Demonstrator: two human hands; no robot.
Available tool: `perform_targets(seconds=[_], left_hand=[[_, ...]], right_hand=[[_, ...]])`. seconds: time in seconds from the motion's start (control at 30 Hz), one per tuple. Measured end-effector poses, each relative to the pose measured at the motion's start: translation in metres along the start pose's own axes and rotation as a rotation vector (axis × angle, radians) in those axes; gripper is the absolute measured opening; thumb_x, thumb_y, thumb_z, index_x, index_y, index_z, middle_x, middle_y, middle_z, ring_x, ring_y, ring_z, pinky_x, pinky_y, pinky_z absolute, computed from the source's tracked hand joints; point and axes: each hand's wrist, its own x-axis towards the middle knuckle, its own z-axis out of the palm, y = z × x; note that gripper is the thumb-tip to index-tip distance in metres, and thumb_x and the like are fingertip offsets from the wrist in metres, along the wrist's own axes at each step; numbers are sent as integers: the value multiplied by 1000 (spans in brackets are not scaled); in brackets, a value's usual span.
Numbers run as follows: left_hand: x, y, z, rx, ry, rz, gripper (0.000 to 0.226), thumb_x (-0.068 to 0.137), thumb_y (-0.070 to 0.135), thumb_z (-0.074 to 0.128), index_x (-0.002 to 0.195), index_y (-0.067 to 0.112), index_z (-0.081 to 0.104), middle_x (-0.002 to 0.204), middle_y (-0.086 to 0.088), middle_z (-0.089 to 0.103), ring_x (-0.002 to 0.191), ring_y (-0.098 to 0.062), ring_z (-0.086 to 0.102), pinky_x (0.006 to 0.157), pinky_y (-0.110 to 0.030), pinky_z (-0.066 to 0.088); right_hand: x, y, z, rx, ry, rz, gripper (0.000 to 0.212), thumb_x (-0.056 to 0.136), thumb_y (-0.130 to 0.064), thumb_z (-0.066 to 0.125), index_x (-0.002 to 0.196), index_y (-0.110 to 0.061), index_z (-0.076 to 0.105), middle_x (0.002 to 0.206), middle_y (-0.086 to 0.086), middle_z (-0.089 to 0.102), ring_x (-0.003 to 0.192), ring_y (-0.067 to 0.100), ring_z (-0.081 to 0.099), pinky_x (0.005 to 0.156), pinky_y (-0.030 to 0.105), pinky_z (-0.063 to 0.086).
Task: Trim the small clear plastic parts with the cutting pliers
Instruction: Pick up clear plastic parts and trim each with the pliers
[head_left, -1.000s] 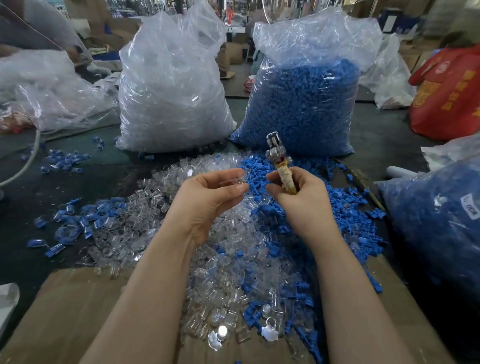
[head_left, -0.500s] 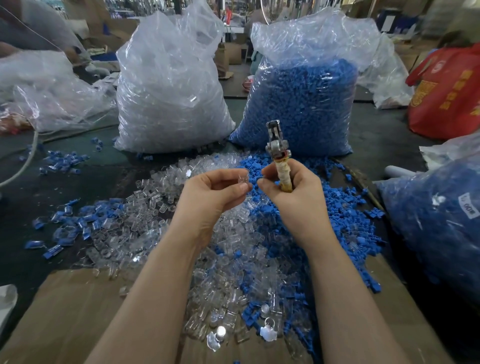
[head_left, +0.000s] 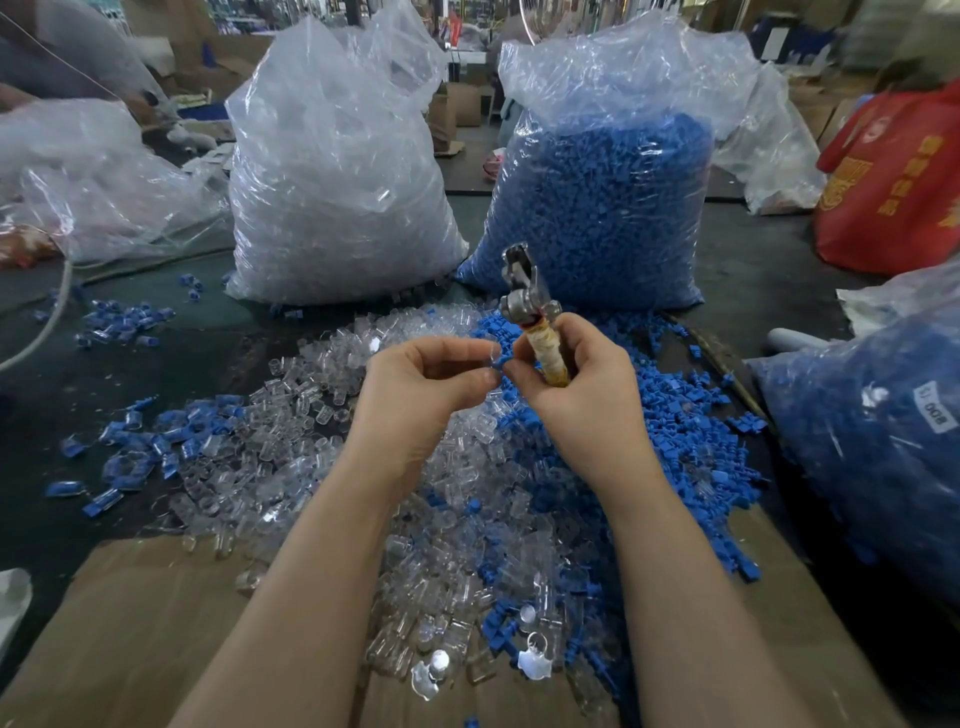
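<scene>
the left hand (head_left: 415, 389) pinches a small clear part (head_left: 491, 358) at its fingertips; its fingers (head_left: 457, 345) are curled in narrow. touching it, the right hand (head_left: 582, 384) wraps the wrapped handle of the cutting pliers (head_left: 530, 317), head pointing up, away from the part. that part looks light, stiff and slippery, best held by its body with the edge to trim left exposed. below lies a heap of clear parts (head_left: 291, 415) and blue parts (head_left: 675, 415) on a dark table (head_left: 156, 364), over cardboard (head_left: 130, 649). behind stand a clear bag (head_left: 337, 182) and a blue bag (head_left: 597, 208), in a cluttered workshop.
</scene>
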Motion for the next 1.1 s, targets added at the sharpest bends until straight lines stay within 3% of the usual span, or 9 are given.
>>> perform_targets(seconds=[0.13, 0.27, 0.47, 0.6, 0.7, 0.8, 1.1], left_hand=[[-1, 1, 0, 6, -9, 3, 22, 77, -5, 76, 88, 14, 76, 79, 0, 76, 74, -6, 70, 70, -18, 54], [-2, 2, 0, -27, -17, 1, 22, 76, -2, 77, 94, 10, 76, 82, -1, 76, 76, -6, 69, 70, -17, 53], [-3, 1, 3, -20, 24, 20, 21, 77, -2, 77, 95, 10, 75, 89, -7, 77, 80, -10, 70, 73, -19, 54], [-4, 0, 4, -5, 59, 26, 19, 80, -1, 76, 91, 15, 76, 88, -4, 77, 83, -12, 71, 75, -22, 55], [-4, -1, 4, -29, 84, 19, 18, 80, 1, 76, 89, 17, 76, 90, -9, 76, 90, -23, 72, 82, -31, 58], [-3, -1, 5, -98, 118, -2, 18, 80, 1, 76, 87, 18, 75, 94, -12, 75, 99, -31, 70, 84, -32, 59], [-2, -1, 3, -170, 119, -4, 19, 80, -3, 75, 87, 14, 72, 97, -14, 74, 101, -33, 70, 86, -34, 58]], right_hand=[[-1, -1, 1, -40, 3, -14, 29, 85, -12, 75, 76, -33, 55, 69, -15, 60, 64, 3, 54, 60, 17, 43], [-1, -1, 1, -41, 2, -5, 22, 85, -11, 74, 83, -29, 60, 75, -7, 64, 69, 9, 59, 64, 24, 50], [-1, -2, -1, -33, -11, 4, 17, 86, -8, 71, 85, -24, 63, 77, -6, 66, 70, 8, 59, 63, 21, 49], [-1, 0, -2, -27, -49, 18, 8, 88, -12, 69, 91, -19, 66, 80, -6, 68, 75, 13, 63, 69, 29, 53], [-1, 2, -4, -17, -64, 25, 3, 91, -19, 67, 90, -18, 65, 76, -3, 65, 70, 15, 60, 66, 29, 50], [0, 6, -8, -30, -74, 67, 6, 91, -21, 67, 86, -20, 64, 76, 5, 64, 72, 27, 58, 67, 40, 50], [-1, 10, -13, -116, -134, 101, 8, 90, -20, 67, 88, -13, 65, 81, 11, 66, 81, 34, 60, 75, 50, 52]])
